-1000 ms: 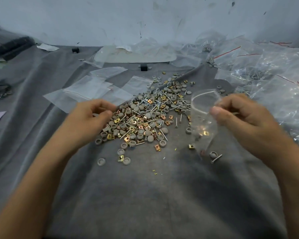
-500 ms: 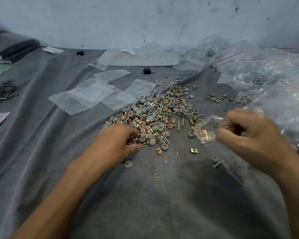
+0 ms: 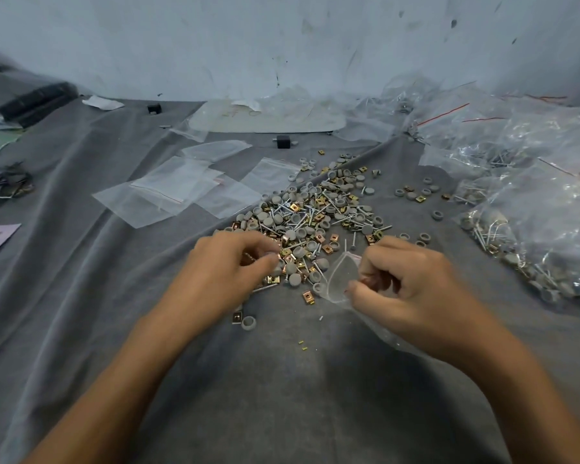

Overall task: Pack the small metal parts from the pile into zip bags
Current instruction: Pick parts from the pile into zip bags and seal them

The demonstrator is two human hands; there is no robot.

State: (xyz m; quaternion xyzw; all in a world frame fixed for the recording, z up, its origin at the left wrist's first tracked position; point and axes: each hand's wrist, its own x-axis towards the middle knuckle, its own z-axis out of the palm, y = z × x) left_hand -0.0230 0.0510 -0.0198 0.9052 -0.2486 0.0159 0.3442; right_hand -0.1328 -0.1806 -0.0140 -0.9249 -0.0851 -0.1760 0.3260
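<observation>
Right hand [image 3: 412, 289]: pinching zip bag [image 3: 340, 283] mouth, contents unclear
Left hand [image 3: 228, 272]: curled into pile [image 3: 318, 216], grasp unclear
Filled bags [image 3: 533, 236]: caps, screws, clips
Flat bags [image 3: 168, 192]: empty

We see the pile [image 3: 318, 216] spread loose: grey round caps, brass-coloured square clips and thin silver pins, all mixed. Just beside its near right edge, a small clear zip bag [image 3: 340, 279] is pinched in our right hand [image 3: 416, 289], its mouth gaping towards the pile. Empty bags [image 3: 181, 189] lie flat and overlapping to the pile's left, and filled bags [image 3: 529, 209] are heaped on its right.
</observation>
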